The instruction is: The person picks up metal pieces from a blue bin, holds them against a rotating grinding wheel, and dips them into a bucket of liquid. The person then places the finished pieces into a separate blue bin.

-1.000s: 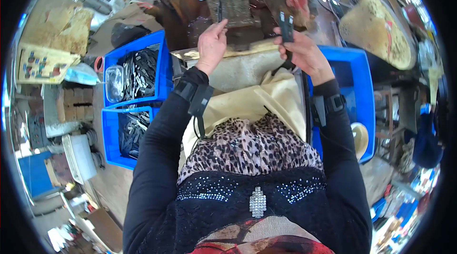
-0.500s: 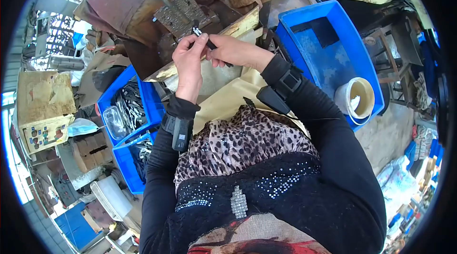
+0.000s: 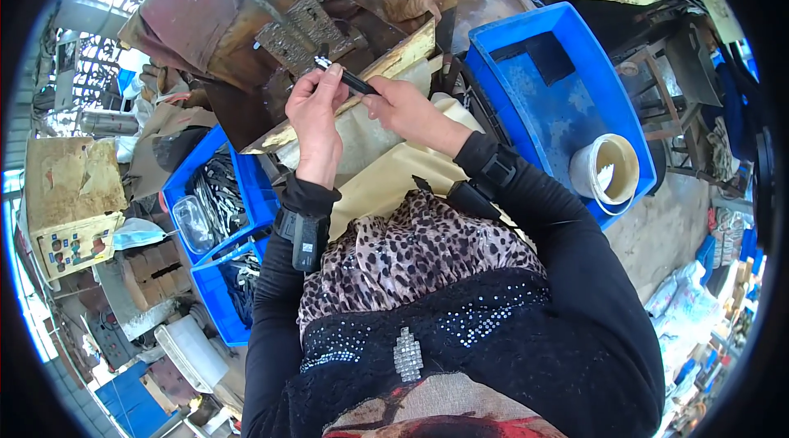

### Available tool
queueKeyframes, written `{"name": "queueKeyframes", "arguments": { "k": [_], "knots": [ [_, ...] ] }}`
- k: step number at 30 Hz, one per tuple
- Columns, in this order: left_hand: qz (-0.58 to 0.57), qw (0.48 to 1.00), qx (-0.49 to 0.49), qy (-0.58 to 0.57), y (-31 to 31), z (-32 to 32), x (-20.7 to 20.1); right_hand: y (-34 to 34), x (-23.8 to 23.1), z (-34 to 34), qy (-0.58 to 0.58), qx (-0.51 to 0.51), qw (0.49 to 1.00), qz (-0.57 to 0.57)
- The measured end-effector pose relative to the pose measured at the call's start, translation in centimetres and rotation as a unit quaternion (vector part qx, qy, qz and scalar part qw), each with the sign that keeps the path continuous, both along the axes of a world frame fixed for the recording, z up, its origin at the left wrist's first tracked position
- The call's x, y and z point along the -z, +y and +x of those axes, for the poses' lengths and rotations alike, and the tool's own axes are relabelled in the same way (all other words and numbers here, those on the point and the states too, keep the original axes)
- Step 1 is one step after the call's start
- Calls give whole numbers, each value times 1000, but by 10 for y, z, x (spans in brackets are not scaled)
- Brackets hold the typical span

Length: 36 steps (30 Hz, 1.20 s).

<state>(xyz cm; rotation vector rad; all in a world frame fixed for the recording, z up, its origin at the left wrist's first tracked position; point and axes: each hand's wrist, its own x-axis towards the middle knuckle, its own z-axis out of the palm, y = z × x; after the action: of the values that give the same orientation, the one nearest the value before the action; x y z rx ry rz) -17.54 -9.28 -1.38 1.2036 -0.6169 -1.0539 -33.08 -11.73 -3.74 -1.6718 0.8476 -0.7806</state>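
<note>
Near the worn wooden edge (image 3: 417, 45), beyond the pale yellow cloth (image 3: 374, 182), the left hand (image 3: 317, 119) and right hand (image 3: 417, 114) share a narrow grip on a slanting, slim black piece (image 3: 355, 83).

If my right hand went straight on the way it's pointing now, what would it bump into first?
Beyond the slim black piece your right hand holds, it would probably meet your bare left hand first, ahead on the picture's left, though one view leaves depth unclear.
</note>
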Motion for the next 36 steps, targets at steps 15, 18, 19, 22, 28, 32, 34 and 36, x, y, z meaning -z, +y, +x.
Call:
{"name": "queueKeyframes", "arguments": {
  "k": [15,18,19,22,28,32,34,36],
  "knots": [
    [-10,894,35,-447,-54,66,39,-26,45,-259,566,215,792,-73],
    [-19,826,21,-563,-67,88,57,-2,60,-280,660,154,730,91],
    [-14,822,23,-568,-71,91,62,4,67,-284,661,148,726,120],
    [-3,834,39,-551,-79,99,81,14,95,-299,654,115,734,144],
    [76,923,1,-378,-74,88,89,25,102,-289,642,153,734,163],
    [42,868,14,-495,-74,92,97,29,122,-306,629,175,737,174],
    [36,862,22,-506,-75,94,99,31,125,-318,626,174,746,147],
    [79,871,77,-479,-74,102,99,37,111,-332,584,225,777,75]
  ]
}}
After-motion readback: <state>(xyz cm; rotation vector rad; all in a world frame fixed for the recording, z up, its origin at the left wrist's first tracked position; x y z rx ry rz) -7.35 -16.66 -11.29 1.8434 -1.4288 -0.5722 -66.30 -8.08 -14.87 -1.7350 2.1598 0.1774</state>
